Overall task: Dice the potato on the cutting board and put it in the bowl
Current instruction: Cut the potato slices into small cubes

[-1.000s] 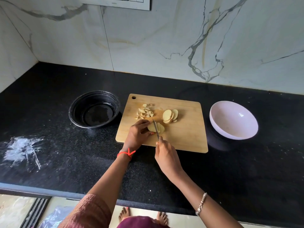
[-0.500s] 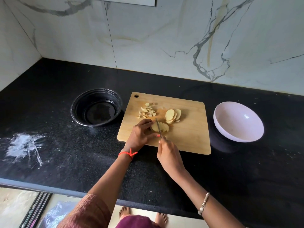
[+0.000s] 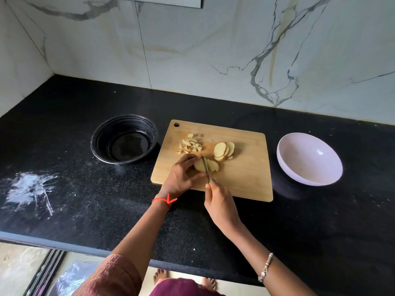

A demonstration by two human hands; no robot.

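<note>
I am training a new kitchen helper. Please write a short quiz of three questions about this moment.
1. True or false: the pale bowl holds no potato yet.
2. Which hand grips the knife? A left, B right.
3. Fill in: the diced pieces lie on the cutting board, on the side nearer the ____ bowl.
Key: 1 true; 2 B; 3 black, meaning the black bowl.

white veined marble walls, black speckled countertop, pale floor.
</note>
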